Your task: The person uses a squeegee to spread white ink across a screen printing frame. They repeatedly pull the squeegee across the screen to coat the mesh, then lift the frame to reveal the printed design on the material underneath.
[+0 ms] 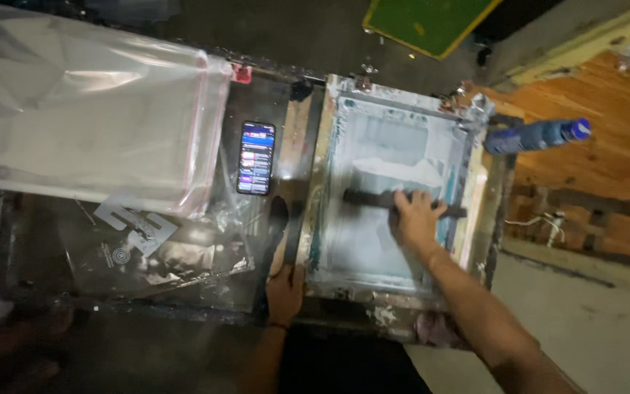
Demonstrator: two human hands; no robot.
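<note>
A screen-printing frame (327, 160) with pale ink over its mesh lies flat in the middle. My right hand (415, 215) grips a dark squeegee (366, 197) that lies across the mesh. My left hand (284, 292) presses on the frame's near left corner, fingers resting on the wooden edge.
A stack of clear plastic bags (96, 117) lies at the left, over a dark sheet with a white printed design (136, 230). A lit phone (256, 158) sits beside the frame. A blue bottle (541, 135) lies at the right, a green board (424, 22) at the back.
</note>
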